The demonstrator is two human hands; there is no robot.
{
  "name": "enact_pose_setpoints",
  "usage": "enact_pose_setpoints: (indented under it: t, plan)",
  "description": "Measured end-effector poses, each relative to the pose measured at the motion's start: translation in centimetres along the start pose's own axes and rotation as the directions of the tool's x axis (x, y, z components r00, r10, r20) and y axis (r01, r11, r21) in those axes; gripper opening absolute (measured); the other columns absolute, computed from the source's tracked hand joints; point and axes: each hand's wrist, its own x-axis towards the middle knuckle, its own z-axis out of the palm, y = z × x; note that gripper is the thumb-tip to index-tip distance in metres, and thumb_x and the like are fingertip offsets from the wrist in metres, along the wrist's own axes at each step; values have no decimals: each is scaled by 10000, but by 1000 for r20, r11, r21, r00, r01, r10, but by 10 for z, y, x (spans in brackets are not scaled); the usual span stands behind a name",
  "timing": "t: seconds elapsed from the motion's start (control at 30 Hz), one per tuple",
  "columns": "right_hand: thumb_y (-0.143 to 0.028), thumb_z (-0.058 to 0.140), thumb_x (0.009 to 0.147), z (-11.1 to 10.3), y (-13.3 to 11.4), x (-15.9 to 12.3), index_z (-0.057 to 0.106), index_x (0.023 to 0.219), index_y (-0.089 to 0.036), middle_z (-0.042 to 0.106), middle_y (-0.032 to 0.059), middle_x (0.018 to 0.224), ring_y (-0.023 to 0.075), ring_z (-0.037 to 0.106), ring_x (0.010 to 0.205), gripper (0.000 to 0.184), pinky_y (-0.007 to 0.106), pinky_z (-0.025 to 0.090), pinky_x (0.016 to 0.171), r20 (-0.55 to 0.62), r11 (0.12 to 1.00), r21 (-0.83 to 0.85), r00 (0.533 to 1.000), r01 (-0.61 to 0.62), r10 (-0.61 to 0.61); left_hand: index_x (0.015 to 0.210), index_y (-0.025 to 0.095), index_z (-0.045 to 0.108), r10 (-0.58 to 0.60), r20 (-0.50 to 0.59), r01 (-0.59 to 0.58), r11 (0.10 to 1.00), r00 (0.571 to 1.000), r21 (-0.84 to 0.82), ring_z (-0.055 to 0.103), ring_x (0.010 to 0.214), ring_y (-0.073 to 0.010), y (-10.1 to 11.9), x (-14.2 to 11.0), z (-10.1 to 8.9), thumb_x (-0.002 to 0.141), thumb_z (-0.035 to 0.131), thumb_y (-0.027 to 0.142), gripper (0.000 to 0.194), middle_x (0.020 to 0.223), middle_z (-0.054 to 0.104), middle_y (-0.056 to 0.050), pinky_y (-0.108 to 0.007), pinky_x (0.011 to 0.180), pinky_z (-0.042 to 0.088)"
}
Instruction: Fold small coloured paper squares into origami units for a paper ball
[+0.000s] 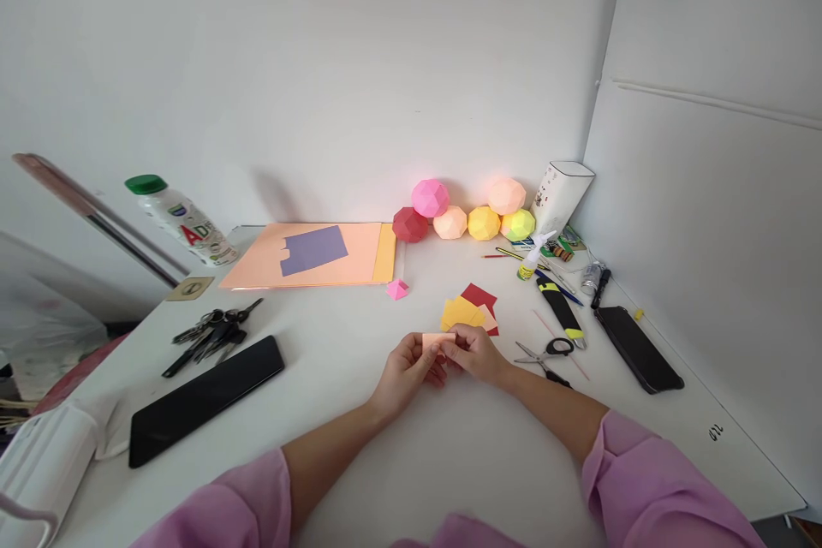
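Observation:
A small peach piece of paper (437, 340) is pinched between both hands above the front middle of the table. My left hand (408, 366) grips its left side with thumb and fingers. At the right side, my right hand (473, 351) closes on the same paper; parts of its fingers are hidden behind it. Just beyond the hands lie yellow paper pieces (461, 310) and red paper pieces (483, 298), partly overlapping. Scissors (545, 351) rest to the right of my right hand. A small pink folded paper shape (397, 288) sits farther back.
Faceted paper balls (430, 199) are stacked along the wall. Peach sheets (257, 261) carry a purple cut-out (314, 250). At right are a glue bottle (530, 261), utility knife (561, 308) and black phone (639, 348). Keys (215, 332), a black tablet-like slab (206, 398) and white bottle (186, 218) stand left.

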Motion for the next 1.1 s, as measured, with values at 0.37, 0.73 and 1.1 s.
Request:
enact_pose_setpoints:
  t: [0.37,0.73,1.1]
  plan:
    - [-476,561,822,0,0,0,440,654,-178,539,-34,552,90,493,444,362,212,390,426,12,998,37,999,-52,52,834,162,493,-36,24,35,999,999,19,624,539,-142,2,1,-1,782,565,535,384,739,680,-55,-284,523,523]
    - [-467,536,845,0,0,-1,484,689,-171,532,-36,563,91,484,460,339,213,382,445,32,1000,16,999,-24,24,813,165,485,-59,26,59,998,998,10,617,536,-144,5,0,0,778,574,522,369,694,658,-37,-288,524,509]
    - [-472,543,835,0,-1,0,456,666,-174,517,-37,532,91,486,454,353,207,383,436,29,999,25,999,-35,35,849,153,509,-11,-2,11,1000,1000,-11,626,596,-151,2,0,0,800,561,497,351,702,649,-36,-284,530,520]
